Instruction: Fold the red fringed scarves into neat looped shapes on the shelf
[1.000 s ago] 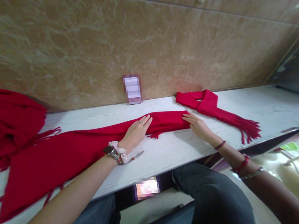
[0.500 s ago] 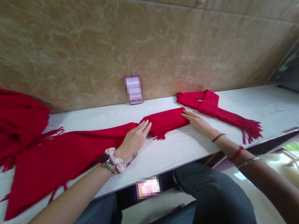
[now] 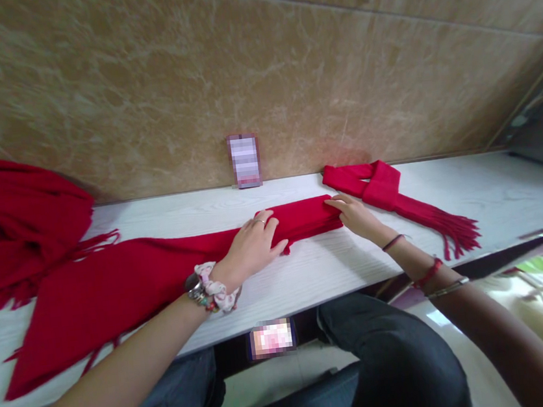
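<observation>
A long red scarf (image 3: 128, 282) lies stretched across the white table (image 3: 338, 268), its right end folded back into a thick flat band (image 3: 305, 218). My left hand (image 3: 255, 244) rests flat on the left part of that fold, fingers stretched out and thumb spread. My right hand (image 3: 355, 215) lies with its fingers pressed on the fold's right end. A second red scarf (image 3: 388, 197), tied in a loop with a fringed tail, sits just right of my right hand.
A heap of red scarves (image 3: 13, 220) lies at the table's far left. A small blurred card (image 3: 245, 161) leans on the brown marble wall. My knees in dark trousers (image 3: 392, 359) are under the table's front edge.
The scarf's right end has been folded over to the left into a shorter band. My left hand has slid up onto the fold; my right hand has shifted slightly along its right end.
</observation>
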Demonstrator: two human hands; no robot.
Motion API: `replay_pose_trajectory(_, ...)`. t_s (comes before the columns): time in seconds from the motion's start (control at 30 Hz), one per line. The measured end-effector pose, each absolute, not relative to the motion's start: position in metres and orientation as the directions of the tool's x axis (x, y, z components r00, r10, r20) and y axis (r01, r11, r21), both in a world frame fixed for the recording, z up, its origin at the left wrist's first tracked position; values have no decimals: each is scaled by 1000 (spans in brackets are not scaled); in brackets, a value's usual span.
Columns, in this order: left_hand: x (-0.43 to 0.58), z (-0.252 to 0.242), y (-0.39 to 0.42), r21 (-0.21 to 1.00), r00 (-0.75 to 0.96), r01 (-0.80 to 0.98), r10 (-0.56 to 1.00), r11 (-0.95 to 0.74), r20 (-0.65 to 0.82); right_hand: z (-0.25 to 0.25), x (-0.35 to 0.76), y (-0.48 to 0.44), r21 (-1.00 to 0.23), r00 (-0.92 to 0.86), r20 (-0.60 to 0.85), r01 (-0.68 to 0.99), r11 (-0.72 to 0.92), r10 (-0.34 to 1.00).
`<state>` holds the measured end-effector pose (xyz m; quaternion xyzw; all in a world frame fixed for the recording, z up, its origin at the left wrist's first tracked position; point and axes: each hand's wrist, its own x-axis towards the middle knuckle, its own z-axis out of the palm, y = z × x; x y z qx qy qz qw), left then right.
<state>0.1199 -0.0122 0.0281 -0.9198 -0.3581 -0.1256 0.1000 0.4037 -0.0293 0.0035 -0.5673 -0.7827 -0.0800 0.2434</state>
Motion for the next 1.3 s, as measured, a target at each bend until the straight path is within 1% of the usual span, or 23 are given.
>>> replay_pose_trajectory(0.07,119,28,-2,-102,770,616,570,-781,286,8,402,-32,-73,-310,463,921,384,831)
replay_pose_trajectory(0.13,118,25,8,-107,806,576,541,-811,239,12,402,-33,-7,-417,427,886,464,802)
replay_pose_trajectory(0.23,118,20,17,-125,821,560,529,-819,217,18,407,-30,15,-527,369,827,562,766)
replay_pose_trajectory(0.3,120,17,19,-155,843,526,490,-836,221,24,412,-27,14,-551,398,803,595,734)
replay_pose_trajectory(0.4,121,12,18,-192,873,469,419,-862,249,32,416,-23,31,-565,496,770,637,659)
replay_pose_trajectory(0.47,121,7,15,-183,860,484,428,-856,277,30,418,-22,43,-574,510,760,648,640)
replay_pose_trajectory(0.6,118,-5,10,-129,814,552,499,-824,299,7,418,-23,20,-569,410,787,617,713)
replay_pose_trajectory(0.73,115,-3,10,-123,804,575,530,-809,271,-8,419,-26,2,-524,381,824,566,762)
replay_pose_trajectory(0.83,114,8,12,-141,783,608,560,-782,269,4,416,-29,27,-543,311,825,564,780)
replay_pose_trajectory(0.9,116,16,13,-150,804,581,534,-800,264,18,409,-30,42,-534,274,838,545,800)
replay_pose_trajectory(1.0,124,23,15,-134,826,547,505,-827,252,35,389,-30,58,-503,264,860,507,823)
replay_pose_trajectory(1.07,130,23,17,-114,822,553,519,-825,235,38,373,-28,86,-486,256,872,482,835)
replay_pose_trajectory(1.13,133,19,21,-88,817,562,536,-822,213,35,362,-24,145,-477,220,878,455,851)
replay_pose_trajectory(1.23,131,8,29,-58,822,552,531,-832,207,23,364,-21,264,-514,107,840,474,851)
replay_pose_trajectory(1.3,127,3,33,-61,835,530,508,-846,213,17,375,-21,303,-518,33,820,485,855)
